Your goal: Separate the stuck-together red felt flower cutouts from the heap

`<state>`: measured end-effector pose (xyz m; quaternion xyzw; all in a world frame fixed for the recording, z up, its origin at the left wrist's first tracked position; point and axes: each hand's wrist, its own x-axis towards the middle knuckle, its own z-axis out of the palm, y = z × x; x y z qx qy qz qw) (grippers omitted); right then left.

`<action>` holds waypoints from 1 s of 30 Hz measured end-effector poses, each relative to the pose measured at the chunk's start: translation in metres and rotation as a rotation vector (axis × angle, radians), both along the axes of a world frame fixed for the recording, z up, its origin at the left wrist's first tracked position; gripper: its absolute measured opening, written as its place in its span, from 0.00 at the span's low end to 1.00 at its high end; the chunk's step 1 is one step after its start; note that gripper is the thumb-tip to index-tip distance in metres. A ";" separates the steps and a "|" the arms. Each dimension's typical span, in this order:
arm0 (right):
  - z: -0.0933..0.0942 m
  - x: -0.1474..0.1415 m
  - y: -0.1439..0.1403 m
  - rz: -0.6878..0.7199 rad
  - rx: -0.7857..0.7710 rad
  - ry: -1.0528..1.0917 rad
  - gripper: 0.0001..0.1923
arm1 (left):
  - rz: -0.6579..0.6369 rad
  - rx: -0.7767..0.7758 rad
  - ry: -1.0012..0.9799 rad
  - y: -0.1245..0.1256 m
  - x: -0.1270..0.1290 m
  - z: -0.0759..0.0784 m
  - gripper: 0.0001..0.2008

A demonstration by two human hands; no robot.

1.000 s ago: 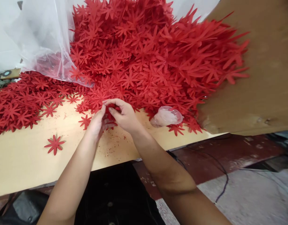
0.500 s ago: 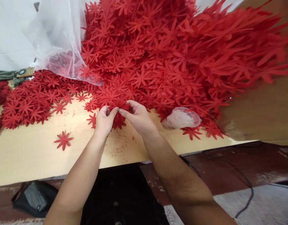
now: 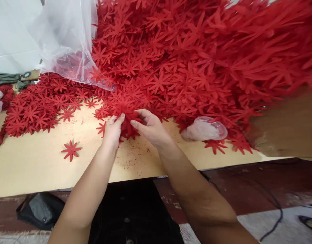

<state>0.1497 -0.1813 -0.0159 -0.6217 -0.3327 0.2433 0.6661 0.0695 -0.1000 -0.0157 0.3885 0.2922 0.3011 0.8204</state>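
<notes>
A huge heap of red star-shaped flower cutouts [image 3: 186,64] covers the back of a pale wooden table [image 3: 31,166]. At the heap's near edge my left hand [image 3: 112,130] and my right hand [image 3: 151,127] meet, both pinching a small bunch of red cutouts [image 3: 128,123] held between them just above the table. One single red cutout [image 3: 71,150] lies alone on the table, left of my left hand. Flatter rows of cutouts [image 3: 36,108] spread out at the far left.
A clear plastic bag [image 3: 67,44] drapes over the heap's left side. A small crumpled plastic bag [image 3: 204,128] lies right of my hands. A brown board [image 3: 288,132] stands at the right. Below the table edge are a dark bag [image 3: 39,210] and a cable [image 3: 275,220] on the floor.
The view has shifted, so the heap fills more of the frame. My hands stay together at the heap's edge, and the bunch between them shows more fully now.
</notes>
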 end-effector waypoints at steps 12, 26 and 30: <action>-0.003 0.005 0.003 -0.115 -0.031 -0.031 0.15 | 0.004 -0.116 -0.012 0.006 -0.008 0.007 0.08; 0.011 0.026 0.001 -0.033 -0.009 -0.065 0.11 | 0.308 -0.068 0.000 0.023 -0.008 0.007 0.09; 0.018 0.046 0.024 -0.227 -0.026 -0.244 0.08 | 0.358 -0.034 -0.017 0.027 -0.009 0.008 0.05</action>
